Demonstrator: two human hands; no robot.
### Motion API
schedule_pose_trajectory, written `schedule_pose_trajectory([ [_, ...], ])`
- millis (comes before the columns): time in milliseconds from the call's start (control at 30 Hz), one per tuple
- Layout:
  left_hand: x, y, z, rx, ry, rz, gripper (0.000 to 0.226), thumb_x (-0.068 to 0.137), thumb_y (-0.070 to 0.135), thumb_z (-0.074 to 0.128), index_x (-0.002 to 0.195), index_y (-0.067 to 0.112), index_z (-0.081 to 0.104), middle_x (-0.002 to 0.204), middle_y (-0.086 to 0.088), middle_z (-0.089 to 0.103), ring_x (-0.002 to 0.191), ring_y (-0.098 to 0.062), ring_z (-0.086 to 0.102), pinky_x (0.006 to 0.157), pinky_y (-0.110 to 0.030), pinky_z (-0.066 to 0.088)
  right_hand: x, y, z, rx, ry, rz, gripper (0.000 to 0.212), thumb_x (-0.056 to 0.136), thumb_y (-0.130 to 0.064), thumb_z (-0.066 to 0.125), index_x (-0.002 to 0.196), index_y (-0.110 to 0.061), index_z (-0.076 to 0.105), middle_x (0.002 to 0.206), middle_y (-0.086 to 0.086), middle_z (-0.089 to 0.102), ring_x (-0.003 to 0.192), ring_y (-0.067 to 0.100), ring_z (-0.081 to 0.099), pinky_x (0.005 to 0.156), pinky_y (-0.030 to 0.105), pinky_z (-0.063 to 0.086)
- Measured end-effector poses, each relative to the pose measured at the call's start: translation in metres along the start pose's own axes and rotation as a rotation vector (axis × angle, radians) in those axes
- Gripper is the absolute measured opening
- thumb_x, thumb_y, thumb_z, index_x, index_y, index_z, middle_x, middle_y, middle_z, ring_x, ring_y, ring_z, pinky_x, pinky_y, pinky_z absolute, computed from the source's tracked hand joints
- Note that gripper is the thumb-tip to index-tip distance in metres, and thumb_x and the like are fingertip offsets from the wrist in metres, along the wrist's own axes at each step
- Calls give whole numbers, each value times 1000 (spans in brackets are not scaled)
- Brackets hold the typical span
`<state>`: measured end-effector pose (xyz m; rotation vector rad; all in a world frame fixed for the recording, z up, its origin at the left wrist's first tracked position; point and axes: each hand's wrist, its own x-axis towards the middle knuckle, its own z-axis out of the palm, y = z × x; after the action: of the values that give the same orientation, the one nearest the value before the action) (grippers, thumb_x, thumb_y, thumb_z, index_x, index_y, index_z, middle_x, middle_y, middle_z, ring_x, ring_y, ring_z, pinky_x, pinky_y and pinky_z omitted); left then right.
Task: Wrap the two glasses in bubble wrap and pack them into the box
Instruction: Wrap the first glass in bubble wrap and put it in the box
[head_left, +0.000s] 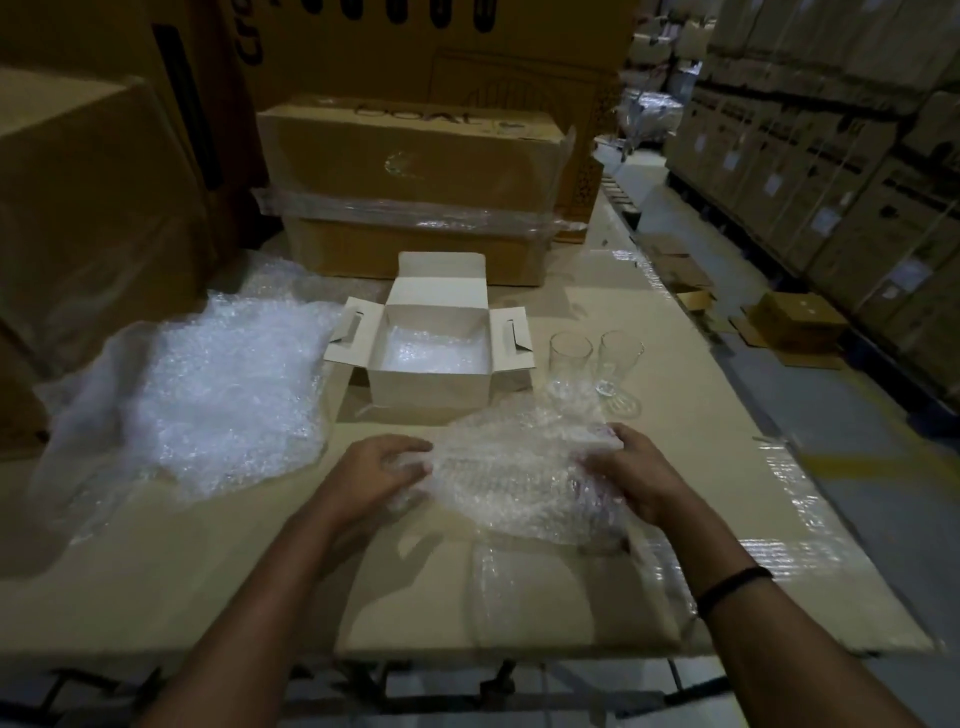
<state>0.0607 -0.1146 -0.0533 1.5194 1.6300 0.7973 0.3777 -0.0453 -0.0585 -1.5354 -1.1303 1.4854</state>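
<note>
A sheet of bubble wrap (519, 473) lies crumpled on the cardboard-covered table in front of me. My left hand (387, 467) grips its left edge, and my right hand (628, 470) holds its right edge. Two clear glasses stand upright behind the sheet, side by side: one (570, 353) partly hidden by the wrap, the other (621, 366) to its right. An open white box (434, 384) with its flaps spread stands left of the glasses; bubble wrap lines its bottom.
A large heap of bubble wrap (208, 389) lies at the left. Taped brown cartons (415, 187) stand behind the white box, with bigger cartons at the far left. The table edge (779, 415) drops off on the right to an aisle with stacked cartons.
</note>
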Motion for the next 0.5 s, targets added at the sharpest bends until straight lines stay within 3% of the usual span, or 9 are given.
schedule_pose_trajectory([
  [33, 2, 3, -3, -128, 37, -28, 14, 82, 34, 73, 95, 30, 73, 104, 2, 72, 99, -17, 66, 75, -18, 51, -3, -1, 2, -31, 9, -11, 37, 78, 9, 70, 113, 3, 61, 97, 27, 70, 71, 29, 68, 57, 33, 57],
  [100, 7, 6, -13, -124, 123, -25, 6, 86, 20, 71, 87, 26, 73, 93, -2, 72, 87, -20, 68, 67, -17, 48, -8, -6, 6, -81, 25, -12, 30, 77, 11, 70, 105, 3, 63, 86, 22, 71, 55, 18, 66, 47, 25, 51],
  [200, 16, 8, -23, 5, 207, -10, 18, 86, 4, 69, 95, 20, 72, 97, -2, 71, 82, -16, 65, 71, -20, 46, -4, -6, 6, -177, 24, 15, 30, 76, 11, 68, 104, 3, 63, 81, 20, 69, 50, 19, 61, 43, 26, 46],
  [300, 26, 1, -19, 117, 253, -11, 42, 84, -5, 68, 121, 14, 66, 117, -5, 65, 96, -16, 60, 85, -26, 44, 1, -1, 7, -396, 74, 10, 34, 74, 4, 70, 106, -3, 61, 81, 20, 70, 59, 28, 63, 54, 37, 53],
  [367, 28, -8, -11, 137, 250, 1, 58, 85, -3, 67, 137, 19, 53, 137, -11, 53, 108, -23, 58, 91, -35, 49, 0, 1, 11, -598, 94, -12, 38, 78, -7, 70, 113, -10, 55, 83, 12, 68, 59, 24, 62, 49, 28, 49],
  [400, 28, -15, -6, 179, 261, -6, 63, 85, 2, 70, 141, 20, 47, 143, -12, 46, 117, -27, 54, 97, -40, 48, -4, 1, 13, -709, 116, -39, 44, 80, -13, 71, 120, -14, 51, 93, 11, 68, 66, 23, 63, 51, 26, 48],
  [500, 19, -33, 0, 372, 408, -87, 68, 83, 33, 75, 143, 20, 44, 143, -12, 47, 126, -34, 46, 102, -46, 42, -13, 9, 18, -1138, 339, -287, 70, 81, -27, 74, 141, -17, 37, 125, 14, 56, 101, 30, 59, 80, 36, 51],
])
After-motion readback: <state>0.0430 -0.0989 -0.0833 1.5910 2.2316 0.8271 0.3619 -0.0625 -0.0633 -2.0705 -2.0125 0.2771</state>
